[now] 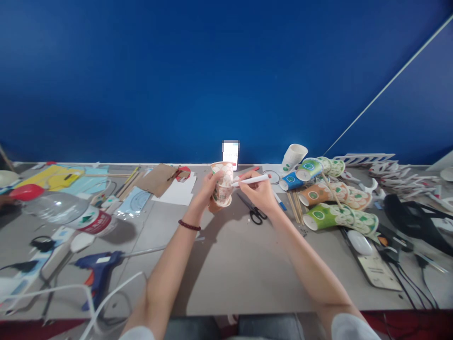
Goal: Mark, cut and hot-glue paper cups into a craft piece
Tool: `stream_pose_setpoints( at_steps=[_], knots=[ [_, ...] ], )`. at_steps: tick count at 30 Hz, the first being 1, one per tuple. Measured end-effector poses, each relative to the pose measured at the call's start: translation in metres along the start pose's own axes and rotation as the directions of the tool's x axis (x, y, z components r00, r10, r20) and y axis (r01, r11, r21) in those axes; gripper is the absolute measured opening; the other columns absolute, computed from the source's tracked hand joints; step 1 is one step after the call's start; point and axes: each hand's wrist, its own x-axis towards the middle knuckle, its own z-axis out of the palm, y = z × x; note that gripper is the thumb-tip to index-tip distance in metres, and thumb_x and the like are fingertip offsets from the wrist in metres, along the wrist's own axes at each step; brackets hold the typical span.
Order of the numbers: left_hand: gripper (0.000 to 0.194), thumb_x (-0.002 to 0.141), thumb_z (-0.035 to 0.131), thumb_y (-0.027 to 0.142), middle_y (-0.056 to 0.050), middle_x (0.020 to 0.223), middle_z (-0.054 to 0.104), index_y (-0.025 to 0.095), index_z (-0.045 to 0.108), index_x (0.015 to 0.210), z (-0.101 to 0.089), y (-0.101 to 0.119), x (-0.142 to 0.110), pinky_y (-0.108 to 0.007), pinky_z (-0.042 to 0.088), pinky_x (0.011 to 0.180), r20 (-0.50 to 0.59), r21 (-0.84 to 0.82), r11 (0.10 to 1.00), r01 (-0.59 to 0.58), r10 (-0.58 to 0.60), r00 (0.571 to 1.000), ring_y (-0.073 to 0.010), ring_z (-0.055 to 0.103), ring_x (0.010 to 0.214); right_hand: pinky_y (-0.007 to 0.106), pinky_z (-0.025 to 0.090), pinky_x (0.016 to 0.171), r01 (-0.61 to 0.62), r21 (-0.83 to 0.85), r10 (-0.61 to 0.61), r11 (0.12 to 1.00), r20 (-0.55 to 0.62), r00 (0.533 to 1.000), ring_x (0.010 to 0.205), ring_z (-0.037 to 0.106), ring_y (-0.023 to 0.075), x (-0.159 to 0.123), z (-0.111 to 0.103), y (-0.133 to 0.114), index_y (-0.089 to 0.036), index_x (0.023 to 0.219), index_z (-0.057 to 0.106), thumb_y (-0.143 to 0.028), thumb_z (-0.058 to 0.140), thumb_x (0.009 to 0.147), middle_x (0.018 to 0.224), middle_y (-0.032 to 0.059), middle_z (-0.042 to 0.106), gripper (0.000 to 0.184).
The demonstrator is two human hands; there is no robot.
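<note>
Held upright over the middle of the desk is a pair of patterned paper cups [224,176], apparently joined end to end. My left hand [208,187] is closed around their left side. In my right hand [258,192] a white marker pen [254,179] with a red end is pinched, its tip at the cups' right side. Whether the tip touches the cup I cannot tell. Black-handled scissors [255,215] lie below my right hand. Behind the cups stands a phone [230,153] with a bright screen.
Joined paper cups [339,219] lie on the right, near wooden sticks [294,208] and a white cup [294,156]. A phone [380,271] and cables are at right. On the left are a plastic bottle [67,210], a blue glue gun [101,269], a power strip [42,264] and cardboard [157,179].
</note>
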Motion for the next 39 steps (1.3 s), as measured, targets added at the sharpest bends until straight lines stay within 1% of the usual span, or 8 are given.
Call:
stream_pose_setpoints(
  at_steps=[4, 8, 15, 20, 26, 31, 35, 39],
  knots=[
    [0.044, 0.065, 0.075, 0.054, -0.006, 0.083, 0.073, 0.016, 0.071, 0.088, -0.001, 0.001, 0.001, -0.031, 0.049, 0.072, 0.000, 0.053, 0.998, -0.023, 0.023, 1.000, -0.0241, 0.066, 0.081, 0.027, 0.048, 0.061, -0.016, 0.000, 0.016, 1.000, 0.025, 1.000, 0.068, 0.063, 0.0151, 0.000, -0.001, 0.001, -0.020, 0.075, 0.063, -0.022, 0.064, 0.074, 0.077, 0.0002, 0.067, 0.002],
    [0.044, 0.062, 0.076, 0.054, -0.007, 0.082, 0.073, 0.017, 0.070, 0.084, -0.002, -0.001, 0.004, -0.032, 0.050, 0.071, -0.033, 0.056, 0.998, -0.007, 0.009, 0.999, -0.0261, 0.068, 0.083, 0.027, 0.048, 0.063, 0.015, 0.052, -0.016, 0.999, 0.017, 1.000, 0.072, 0.064, 0.0158, 0.001, -0.002, -0.001, -0.020, 0.078, 0.062, -0.025, 0.064, 0.077, 0.079, 0.0006, 0.067, 0.005],
    [0.046, 0.061, 0.077, 0.052, -0.007, 0.082, 0.073, 0.015, 0.072, 0.088, 0.001, -0.002, 0.002, -0.031, 0.051, 0.070, -0.035, 0.032, 0.999, 0.006, -0.005, 0.999, -0.0234, 0.067, 0.080, 0.028, 0.051, 0.063, 0.055, 0.051, -0.058, 0.997, 0.051, 0.997, 0.072, 0.064, 0.0153, 0.001, -0.001, -0.001, -0.021, 0.079, 0.062, -0.028, 0.066, 0.079, 0.081, 0.0018, 0.069, 0.008],
    [0.040, 0.068, 0.073, 0.051, -0.006, 0.077, 0.071, 0.015, 0.071, 0.085, 0.003, 0.001, -0.003, -0.028, 0.050, 0.069, -0.029, 0.033, 0.999, -0.022, 0.023, 0.999, -0.0218, 0.066, 0.079, 0.029, 0.054, 0.069, 0.112, -0.002, -0.111, 0.994, 0.056, 0.992, 0.077, 0.067, 0.0165, 0.000, 0.000, 0.001, -0.021, 0.080, 0.062, -0.026, 0.064, 0.081, 0.085, 0.0027, 0.071, 0.006],
    [0.039, 0.071, 0.070, 0.051, -0.005, 0.074, 0.069, 0.014, 0.070, 0.084, 0.005, 0.002, -0.005, -0.027, 0.048, 0.065, -0.012, 0.029, 0.999, -0.018, 0.019, 1.000, -0.0190, 0.064, 0.072, 0.029, 0.055, 0.068, 0.154, -0.071, -0.152, 0.985, 0.039, 0.988, 0.074, 0.067, 0.0161, -0.001, 0.001, 0.000, -0.021, 0.081, 0.062, -0.026, 0.063, 0.081, 0.084, 0.0019, 0.070, 0.005],
    [0.038, 0.071, 0.070, 0.052, -0.006, 0.074, 0.069, 0.016, 0.069, 0.081, 0.006, 0.003, -0.006, -0.029, 0.047, 0.065, -0.001, 0.029, 0.999, -0.018, 0.018, 1.000, -0.0209, 0.064, 0.073, 0.030, 0.056, 0.071, 0.151, -0.073, -0.149, 0.986, 0.040, 0.988, 0.080, 0.069, 0.0180, -0.001, 0.000, -0.002, -0.022, 0.079, 0.061, -0.022, 0.062, 0.078, 0.083, 0.0022, 0.071, 0.001],
    [0.037, 0.072, 0.070, 0.051, -0.007, 0.081, 0.071, 0.017, 0.070, 0.084, 0.005, 0.004, -0.007, -0.031, 0.048, 0.069, 0.009, 0.044, 0.999, -0.029, 0.029, 1.000, -0.0232, 0.065, 0.078, 0.031, 0.056, 0.073, 0.135, -0.094, -0.132, 0.986, 0.042, 0.990, 0.083, 0.069, 0.0192, -0.002, 0.000, -0.005, -0.022, 0.078, 0.062, -0.021, 0.061, 0.077, 0.083, 0.0021, 0.071, 0.002],
    [0.041, 0.072, 0.068, 0.054, -0.008, 0.083, 0.071, 0.016, 0.070, 0.087, 0.005, 0.002, -0.006, -0.030, 0.047, 0.069, 0.035, 0.031, 0.999, -0.026, 0.025, 0.999, -0.0226, 0.065, 0.078, 0.030, 0.055, 0.071, 0.129, -0.087, -0.126, 0.988, 0.033, 0.991, 0.081, 0.068, 0.0188, -0.003, 0.000, -0.006, -0.022, 0.077, 0.062, -0.021, 0.061, 0.076, 0.083, 0.0022, 0.071, 0.001]
  ],
)
